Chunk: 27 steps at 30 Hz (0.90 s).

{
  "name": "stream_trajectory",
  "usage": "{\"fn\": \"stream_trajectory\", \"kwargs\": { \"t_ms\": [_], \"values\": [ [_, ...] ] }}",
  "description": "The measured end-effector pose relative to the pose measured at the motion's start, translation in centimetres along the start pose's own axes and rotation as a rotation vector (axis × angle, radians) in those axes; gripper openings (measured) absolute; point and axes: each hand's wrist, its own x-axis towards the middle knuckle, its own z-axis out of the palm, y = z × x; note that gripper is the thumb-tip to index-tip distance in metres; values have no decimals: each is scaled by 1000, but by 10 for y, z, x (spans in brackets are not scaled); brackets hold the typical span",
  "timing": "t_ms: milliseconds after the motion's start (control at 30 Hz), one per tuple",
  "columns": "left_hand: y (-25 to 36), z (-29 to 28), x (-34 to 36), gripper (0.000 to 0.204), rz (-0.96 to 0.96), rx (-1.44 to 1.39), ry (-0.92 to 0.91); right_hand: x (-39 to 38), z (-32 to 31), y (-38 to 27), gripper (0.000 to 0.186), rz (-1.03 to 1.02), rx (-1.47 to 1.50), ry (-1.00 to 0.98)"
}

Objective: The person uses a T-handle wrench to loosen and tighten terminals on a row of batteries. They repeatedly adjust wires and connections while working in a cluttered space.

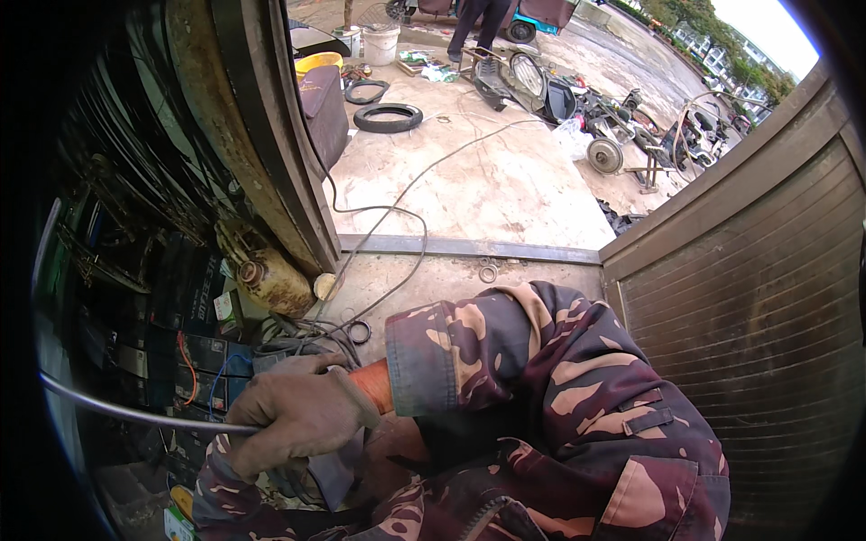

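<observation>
My right hand [302, 410], in a worn grey-brown glove, reaches across to the left from a camouflage sleeve [505, 347]. Its fingers are closed on the near end of a thin, shiny metal rod [135, 410], which runs out to the left edge. Lower left, my left sleeve [225, 482] comes in beneath the right hand. My left hand itself is mostly covered there, and its fingers cannot be made out. Just beyond the gloved hand lie dark coiled cables [298, 338] and a small dark ring [359, 332].
A rusty yellowish tank [275, 281] stands by the left door frame [262, 126], near stacked dark boxes [189, 316]. A cable [406, 212] crosses the metal threshold [469, 248]. A ribbed brown door panel [749, 307] stands right. Outside are tyres [388, 117], vehicle parts [604, 155] and a person [478, 27].
</observation>
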Motion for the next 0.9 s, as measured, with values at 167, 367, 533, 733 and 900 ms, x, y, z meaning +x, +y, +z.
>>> {"fn": "stream_trajectory", "kwargs": {
  "t_ms": [167, 367, 533, 733, 900],
  "values": [
    [-1, -2, -2, 56, 6, 24, -5, -4, -1, -11, 35, -8, -53, 56],
    [-1, -6, -7, 55, -10, 12, -21, -10, -8, -31, 31, -121, 2, 132],
    [-4, -7, -13, 55, -32, 7, -45, -33, -32, -43, 34, -233, 50, 305],
    [-19, -1, -12, 60, 129, 300, 109, -76, -79, -30, 49, -438, 172, 733],
    [-26, 1, -5, 61, 60, 185, 10, -87, -114, -14, 48, -476, 782, 687]
  ]
}}
